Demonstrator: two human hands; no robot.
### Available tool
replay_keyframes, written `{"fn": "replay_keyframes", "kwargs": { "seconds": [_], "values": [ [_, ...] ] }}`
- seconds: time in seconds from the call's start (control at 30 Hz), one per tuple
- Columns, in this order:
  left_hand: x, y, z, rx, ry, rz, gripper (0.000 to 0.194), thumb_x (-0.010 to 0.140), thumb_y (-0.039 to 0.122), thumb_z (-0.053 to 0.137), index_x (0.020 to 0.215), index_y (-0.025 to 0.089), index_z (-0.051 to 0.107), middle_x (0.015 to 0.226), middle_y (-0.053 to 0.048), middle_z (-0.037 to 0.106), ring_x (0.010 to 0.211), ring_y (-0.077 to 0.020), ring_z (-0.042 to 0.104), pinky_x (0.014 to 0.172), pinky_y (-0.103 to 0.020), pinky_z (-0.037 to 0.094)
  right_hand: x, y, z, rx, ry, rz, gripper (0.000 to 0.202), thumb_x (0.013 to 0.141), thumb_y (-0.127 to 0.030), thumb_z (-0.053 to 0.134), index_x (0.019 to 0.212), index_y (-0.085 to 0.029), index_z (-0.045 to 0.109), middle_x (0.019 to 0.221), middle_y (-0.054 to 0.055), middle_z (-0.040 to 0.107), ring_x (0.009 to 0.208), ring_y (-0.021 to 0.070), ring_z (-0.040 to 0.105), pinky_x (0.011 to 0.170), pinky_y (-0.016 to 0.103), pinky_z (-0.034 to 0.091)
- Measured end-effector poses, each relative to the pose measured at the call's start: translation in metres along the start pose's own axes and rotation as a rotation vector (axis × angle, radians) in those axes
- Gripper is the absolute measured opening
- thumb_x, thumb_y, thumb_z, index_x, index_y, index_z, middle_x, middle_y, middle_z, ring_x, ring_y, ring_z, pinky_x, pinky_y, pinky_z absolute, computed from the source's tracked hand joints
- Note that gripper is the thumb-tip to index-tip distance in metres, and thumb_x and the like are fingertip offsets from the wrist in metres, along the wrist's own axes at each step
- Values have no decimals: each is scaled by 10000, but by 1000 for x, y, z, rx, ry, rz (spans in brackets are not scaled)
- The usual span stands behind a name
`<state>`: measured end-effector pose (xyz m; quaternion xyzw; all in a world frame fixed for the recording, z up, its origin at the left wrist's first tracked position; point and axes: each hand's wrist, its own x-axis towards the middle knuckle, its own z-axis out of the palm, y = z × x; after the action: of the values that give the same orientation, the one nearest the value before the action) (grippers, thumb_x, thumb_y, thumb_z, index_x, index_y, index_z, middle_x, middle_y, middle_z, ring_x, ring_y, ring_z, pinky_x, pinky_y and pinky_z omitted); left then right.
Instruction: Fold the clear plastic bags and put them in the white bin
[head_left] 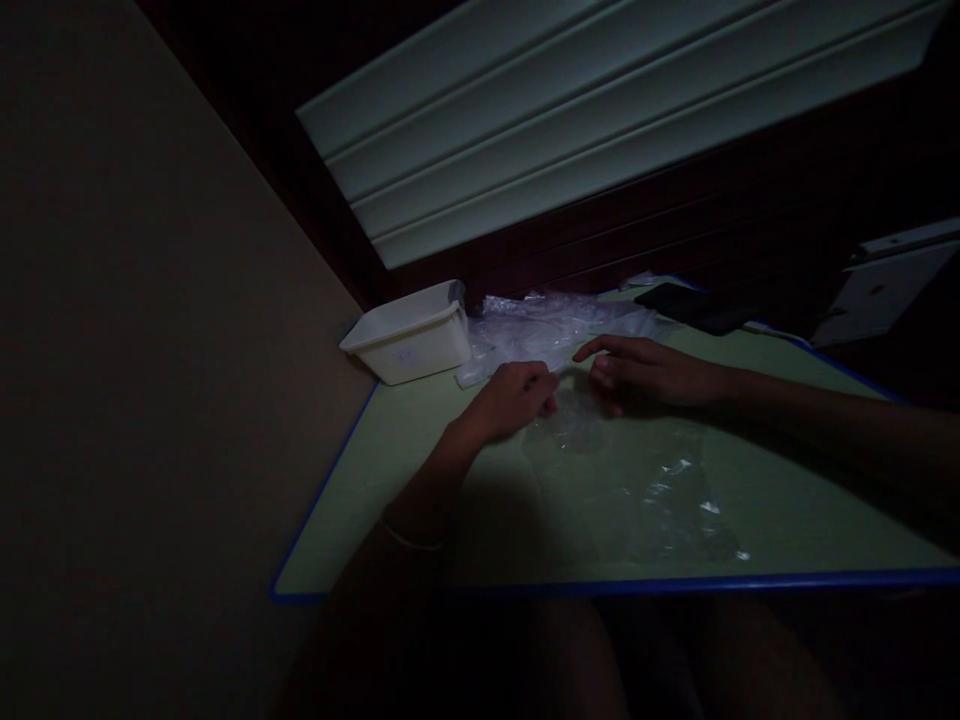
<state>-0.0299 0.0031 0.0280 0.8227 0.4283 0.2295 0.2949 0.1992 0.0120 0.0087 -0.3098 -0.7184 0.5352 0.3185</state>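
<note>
A clear plastic bag (637,500) lies spread on the light green table, its upper end between my two hands. The fingers of my left hand (514,398) are closed in a pinch at the bag's upper left edge. Just to the right, my right hand (649,372) hovers by the same end of the bag. Its index finger reaches out to the left while the other fingers curl down, apart from it. I see nothing held in it, though the dim light hides the fingertips' contact.
A pile of crumpled clear plastic bags (555,325) lies behind my hands. To its left stands a white plastic bin (416,340). A dark flat object (694,307) rests at the back right. The table (810,480) has a blue edge; a wall (150,350) borders it on the left.
</note>
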Motion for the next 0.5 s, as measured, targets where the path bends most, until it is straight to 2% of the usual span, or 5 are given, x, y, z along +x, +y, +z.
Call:
{"fn": "replay_keyframes", "kwargs": {
  "seconds": [0.13, 0.23, 0.37, 0.5],
  "values": [
    [2, 0, 4, -52, -27, -70, 335, 942, 463, 404, 839, 169, 529, 695, -35, 670, 631, -133, 618, 645, -268, 461, -1, -2, 0, -6, -10, -21, 414, 912, -521, 518, 1140, -177, 487, 779, 18, 617, 595, 143, 606, 550, 280, 430],
    [2, -3, 8, -60, -47, -91, 342, 898, 511, 492, 972, 177, 496, 711, -29, 667, 607, -130, 591, 600, -258, 436, -1, -3, 0, 21, -6, -17, 404, 917, -510, 516, 1140, -175, 488, 778, 18, 622, 597, 143, 611, 555, 281, 435],
    [2, -11, 12, -45, -80, -47, 360, 815, 384, 643, 1067, 181, 485, 735, -1, 650, 583, -98, 535, 572, -226, 393, -1, -1, 0, 74, -8, -8, 399, 905, -512, 537, 1126, -182, 500, 792, 19, 624, 604, 143, 613, 572, 289, 448],
    [3, -14, 13, -68, -91, -23, 294, 818, 249, 610, 1083, 172, 504, 740, 5, 636, 589, -83, 518, 580, -214, 385, 1, 2, -1, 121, 56, -23, 400, 880, -527, 567, 1085, -187, 521, 779, 21, 630, 635, 163, 625, 619, 320, 475]
  ]
}}
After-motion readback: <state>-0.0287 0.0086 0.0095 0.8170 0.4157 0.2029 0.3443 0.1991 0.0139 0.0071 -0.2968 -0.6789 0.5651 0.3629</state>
